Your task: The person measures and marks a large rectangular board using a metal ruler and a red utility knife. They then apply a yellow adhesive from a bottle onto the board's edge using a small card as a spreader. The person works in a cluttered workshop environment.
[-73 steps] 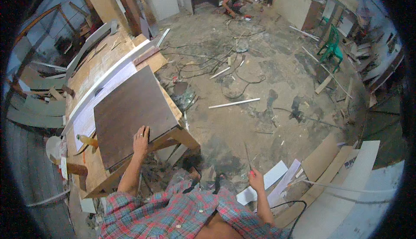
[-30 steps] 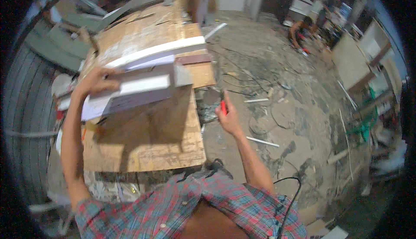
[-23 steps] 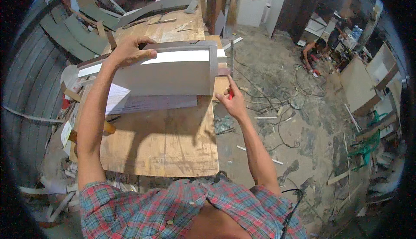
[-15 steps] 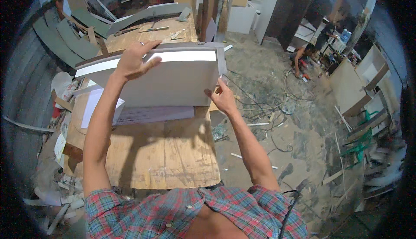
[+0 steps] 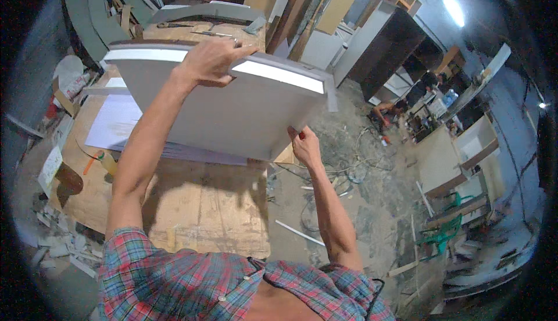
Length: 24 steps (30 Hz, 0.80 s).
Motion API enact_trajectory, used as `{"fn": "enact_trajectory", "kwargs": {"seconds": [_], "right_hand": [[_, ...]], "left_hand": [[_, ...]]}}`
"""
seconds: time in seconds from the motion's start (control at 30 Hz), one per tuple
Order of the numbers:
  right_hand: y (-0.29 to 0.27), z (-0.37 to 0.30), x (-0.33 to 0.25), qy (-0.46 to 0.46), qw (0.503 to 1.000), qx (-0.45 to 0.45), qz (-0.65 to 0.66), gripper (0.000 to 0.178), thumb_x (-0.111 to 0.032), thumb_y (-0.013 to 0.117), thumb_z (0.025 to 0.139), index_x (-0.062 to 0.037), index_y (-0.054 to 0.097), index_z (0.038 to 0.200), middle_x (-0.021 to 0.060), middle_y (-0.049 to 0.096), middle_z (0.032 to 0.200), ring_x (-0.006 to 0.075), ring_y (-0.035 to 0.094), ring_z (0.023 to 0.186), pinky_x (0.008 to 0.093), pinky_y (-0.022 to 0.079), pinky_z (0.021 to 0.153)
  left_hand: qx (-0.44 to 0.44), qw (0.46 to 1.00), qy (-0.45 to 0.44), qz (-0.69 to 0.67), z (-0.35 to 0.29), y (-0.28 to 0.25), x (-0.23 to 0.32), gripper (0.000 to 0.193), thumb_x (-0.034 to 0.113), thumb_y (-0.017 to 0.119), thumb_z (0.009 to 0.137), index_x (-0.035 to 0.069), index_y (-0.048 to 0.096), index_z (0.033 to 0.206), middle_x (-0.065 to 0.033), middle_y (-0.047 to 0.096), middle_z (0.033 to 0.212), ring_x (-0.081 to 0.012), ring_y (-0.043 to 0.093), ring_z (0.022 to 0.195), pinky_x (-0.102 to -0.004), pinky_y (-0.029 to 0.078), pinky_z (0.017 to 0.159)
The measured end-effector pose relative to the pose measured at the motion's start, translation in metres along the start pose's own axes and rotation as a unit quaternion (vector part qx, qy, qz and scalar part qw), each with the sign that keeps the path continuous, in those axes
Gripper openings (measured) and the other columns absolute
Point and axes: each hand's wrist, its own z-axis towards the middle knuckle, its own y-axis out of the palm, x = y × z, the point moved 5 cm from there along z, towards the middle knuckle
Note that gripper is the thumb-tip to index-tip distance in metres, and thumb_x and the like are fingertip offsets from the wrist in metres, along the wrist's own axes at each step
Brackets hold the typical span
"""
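left hand (image 5: 212, 62): clamped over the grey panel (image 5: 232, 111) top edge
right hand (image 5: 303, 145): pinching its lower corner
tip: keep it level, clear of the table (image 5: 192, 204)

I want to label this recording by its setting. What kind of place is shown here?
Most likely a woodworking or furniture workshop. A plywood workbench stands below the grey panel that both hands lift, boards lean against the wall, an unfinished dark cabinet stands behind, and offcuts litter the floor.
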Motion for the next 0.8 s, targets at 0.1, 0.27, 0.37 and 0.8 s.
{"fn": "enact_trajectory", "kwargs": {"seconds": [0.1, 0.27, 0.37, 0.8], "right_hand": [[-0.034, -0.021, -0.04, 0.02, 0.999, -0.034, 0.019, 0.033, -0.034, 0.062, 0.099, -0.0023, 0.066, 0.105, 0.0051, 0.06, 0.074, 0.0133, 0.051, 0.068, 0.0306, 0.044, 0.064], [-0.073, -0.082, -0.044, 0.06, 0.995, -0.065, 0.05, 0.036, -0.034, 0.061, 0.1, 0.0011, 0.064, 0.097, -0.0002, 0.053, 0.07, 0.01, 0.046, 0.068, 0.0295, 0.04, 0.061], [-0.075, -0.119, -0.064, 0.078, 0.993, -0.084, 0.042, 0.033, -0.032, 0.063, 0.099, 0.0004, 0.065, 0.095, -0.0007, 0.053, 0.068, 0.0088, 0.047, 0.066, 0.0286, 0.04, 0.06], [-0.068, -0.211, -0.057, 0.14, 0.977, -0.133, 0.09, 0.022, -0.024, 0.064, 0.096, -0.003, 0.067, 0.101, 0.0031, 0.055, 0.065, 0.0101, 0.049, 0.06, 0.0297, 0.041, 0.057]], "left_hand": [[0.02, 1.0, 0.002, -0.001, 0.002, -0.027, 0.0, 0.076, 0.009, 0.078, 0.061, 0.014, 0.058, 0.134, -0.0158, 0.067, 0.096, -0.0354, 0.067, 0.091, -0.0459, 0.056, 0.078], [0.001, 0.999, -0.005, -0.034, -0.005, -0.058, 0.037, 0.072, 0.009, 0.076, 0.062, 0.013, 0.061, 0.132, -0.0173, 0.067, 0.095, -0.0366, 0.067, 0.093, -0.0466, 0.055, 0.082], [0.01, 0.999, 0.003, -0.045, -0.03, -0.062, 0.043, 0.081, 0.01, 0.077, 0.059, 0.017, 0.057, 0.137, -0.0147, 0.065, 0.099, -0.0368, 0.064, 0.094, -0.0466, 0.053, 0.081], [-0.06, 0.994, -0.023, -0.084, -0.085, -0.075, 0.091, 0.086, 0.01, 0.078, 0.052, 0.017, 0.059, 0.136, -0.012, 0.065, 0.099, -0.0356, 0.062, 0.089, -0.0455, 0.05, 0.078]]}}
